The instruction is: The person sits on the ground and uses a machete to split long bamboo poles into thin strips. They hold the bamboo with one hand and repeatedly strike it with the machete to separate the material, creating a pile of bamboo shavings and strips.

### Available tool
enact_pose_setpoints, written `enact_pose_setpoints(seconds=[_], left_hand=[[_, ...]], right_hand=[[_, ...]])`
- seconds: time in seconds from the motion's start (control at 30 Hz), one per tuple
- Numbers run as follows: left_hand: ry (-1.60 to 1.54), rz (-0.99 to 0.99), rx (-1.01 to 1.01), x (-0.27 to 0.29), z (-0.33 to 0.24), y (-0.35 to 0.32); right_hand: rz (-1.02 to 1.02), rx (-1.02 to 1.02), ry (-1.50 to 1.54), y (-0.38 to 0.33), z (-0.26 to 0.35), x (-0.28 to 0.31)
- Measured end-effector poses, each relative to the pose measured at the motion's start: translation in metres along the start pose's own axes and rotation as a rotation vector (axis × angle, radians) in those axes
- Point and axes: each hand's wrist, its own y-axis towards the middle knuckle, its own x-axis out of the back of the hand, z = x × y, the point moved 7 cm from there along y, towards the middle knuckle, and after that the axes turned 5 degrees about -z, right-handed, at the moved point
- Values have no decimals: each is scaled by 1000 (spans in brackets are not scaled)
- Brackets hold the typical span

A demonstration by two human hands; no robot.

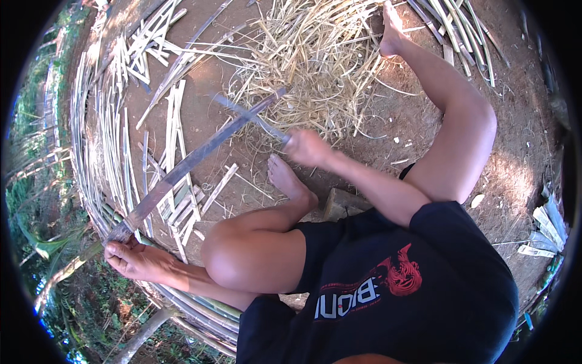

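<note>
My left hand point(138, 261) is closed round the near-left end of a long, dark bamboo strip point(193, 159). From there the strip slants up and to the right, over the ground. In my right hand point(308, 148) is a knife point(264, 126), gripped by its handle, which my fingers mostly cover. Its blade crosses the strip close to the far end, pointing up and left. The blade looks slightly blurred, and I cannot tell whether it touches the strip.
A heap of pale shavings point(306, 57) lies beyond my hands. Split bamboo strips point(115, 145) line the left side, with more strips point(458, 27) at the far right. A short wood block point(341, 205) sits by my foot. Green plants point(30, 200) grow at the left edge.
</note>
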Motion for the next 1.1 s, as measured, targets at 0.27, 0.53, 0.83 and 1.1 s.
enact_pose_setpoints(seconds=[0.27,0.53,0.83,1.1], left_hand=[[-200,97,44,-1,19,7],[-271,143,94,-3,39,14],[-432,346,105,-8,47,14],[-662,563,147,0,40,-6]], right_hand=[[-165,-38,-36,16,-49,11],[-171,-35,-57,30,-76,22],[-102,-482,87,31,-146,28],[-88,434,114,-63,77,-11]])
